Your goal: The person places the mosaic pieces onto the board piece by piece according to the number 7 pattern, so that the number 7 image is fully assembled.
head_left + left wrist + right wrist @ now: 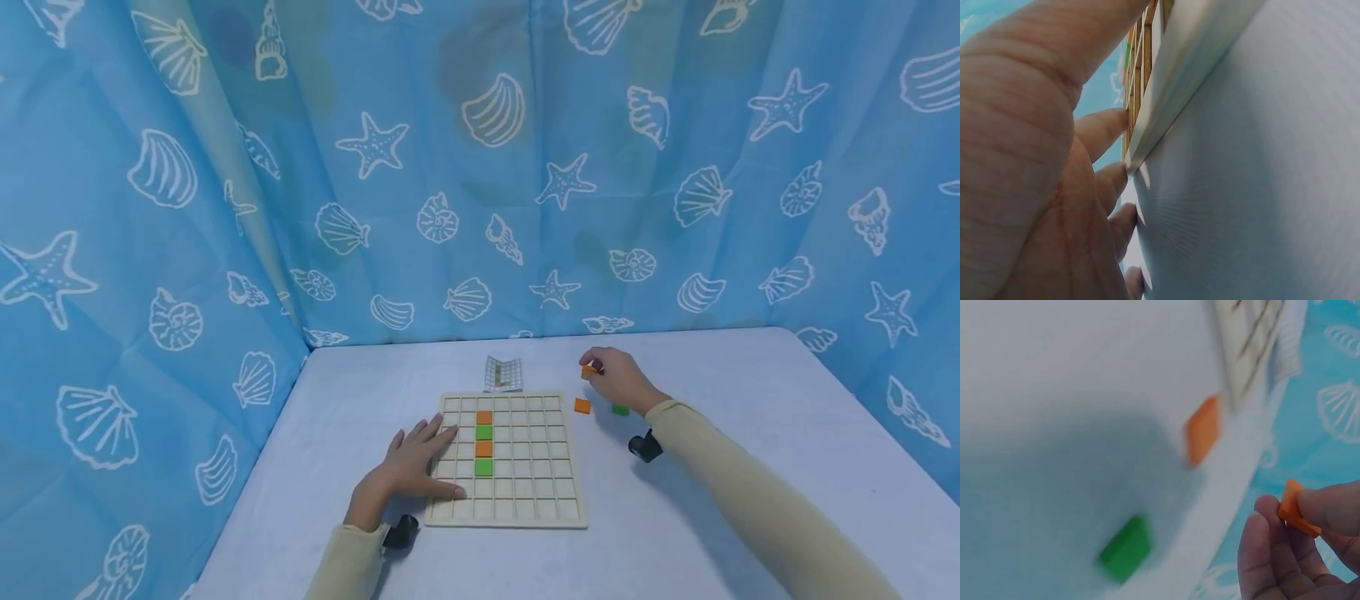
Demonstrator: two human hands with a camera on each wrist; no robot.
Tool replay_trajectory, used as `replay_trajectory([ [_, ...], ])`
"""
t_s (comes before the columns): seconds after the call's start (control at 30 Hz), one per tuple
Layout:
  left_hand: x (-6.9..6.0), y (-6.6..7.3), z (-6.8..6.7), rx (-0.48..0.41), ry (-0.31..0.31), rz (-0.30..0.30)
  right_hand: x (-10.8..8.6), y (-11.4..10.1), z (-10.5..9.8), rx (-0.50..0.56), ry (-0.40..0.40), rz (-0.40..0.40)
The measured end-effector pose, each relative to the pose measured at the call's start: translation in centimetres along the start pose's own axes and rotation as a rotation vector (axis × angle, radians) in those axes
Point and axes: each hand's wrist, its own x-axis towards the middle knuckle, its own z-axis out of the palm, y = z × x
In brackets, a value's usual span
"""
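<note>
A pale grid board (525, 512) lies on the table, with a column of orange (483, 449) and green (483, 467) tiles in its left part. My left hand (415, 462) rests spread on the board's left edge; in the left wrist view the hand (1054, 162) has its thumb and a finger on the board's rim (1166, 100). Beyond the board's right side, my right hand (618, 379) pinches an orange tile (588, 372), seen between thumb and fingers in the right wrist view (1297, 509). Nearby lie an orange tile (582, 406) and a green tile (621, 410).
A small folded card with a printed grid (503, 375) stands behind the board. The white table (300, 483) is bordered at the back and left by a blue curtain (450, 167) with white shells and starfish. Each wrist wears a black camera.
</note>
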Motion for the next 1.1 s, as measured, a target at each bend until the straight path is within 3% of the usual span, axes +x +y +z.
replay_trajectory([
  [0.23, -0.2, 0.1, 0.0, 0.004, 0.013, 0.009, -0.3, -3.6, 0.9, 0.048, -0.065, -0.068],
  [0.5, -0.2, 0.2, -0.2, -0.003, -0.003, 0.005, -2.4, -7.2, 3.6, 0.173, -0.027, -0.168],
  [0.63, 0.0, 0.1, -0.2, 0.001, -0.018, -0.004, -3.8, -8.7, 5.3, 0.226, -0.093, -0.213],
  [0.9, 0.1, 0.3, -0.4, 0.006, -0.019, -0.005, -6.2, -10.3, 8.5, 0.222, -0.220, -0.283],
  [1.1, -0.2, 0.4, -0.4, -0.009, -0.023, -0.003, -7.3, -11.1, 9.5, 0.206, -0.317, -0.330],
])
